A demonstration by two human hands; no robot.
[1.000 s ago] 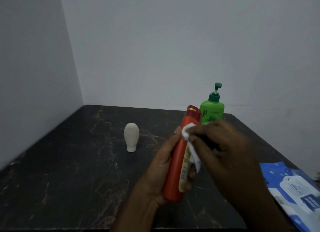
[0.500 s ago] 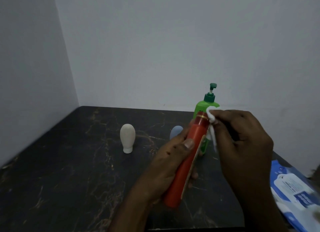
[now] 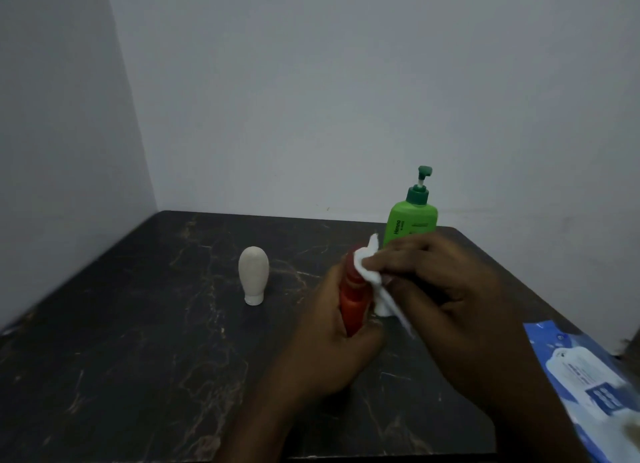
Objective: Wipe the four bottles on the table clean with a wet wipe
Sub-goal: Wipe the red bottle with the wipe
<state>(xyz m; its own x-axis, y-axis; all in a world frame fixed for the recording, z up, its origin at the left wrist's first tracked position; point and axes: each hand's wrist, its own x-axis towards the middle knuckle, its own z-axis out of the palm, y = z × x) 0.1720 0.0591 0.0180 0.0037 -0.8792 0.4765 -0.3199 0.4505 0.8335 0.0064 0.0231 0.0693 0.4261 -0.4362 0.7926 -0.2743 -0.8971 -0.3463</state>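
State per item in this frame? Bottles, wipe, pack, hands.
Red plastic bottle: gripped in left hand, cap up.
White wet wipe: pinched by right hand, against red bottle's cap.
Green pump bottle: upright on dark marbled table, untouched.
Beige rounded bottle: standing cap-down, untouched.
Blue wipe pack: lying flat, table's right edge.

Green pump bottle (image 3: 412, 222), word "Henna" printed sideways on its front, smaller print beneath unreadable, blue wipes pack (image 3: 588, 386), label text illegible

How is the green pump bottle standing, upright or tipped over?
Upright: the green pump bottle has its pump on top, neck pointing straight up; the right hand hides its base.
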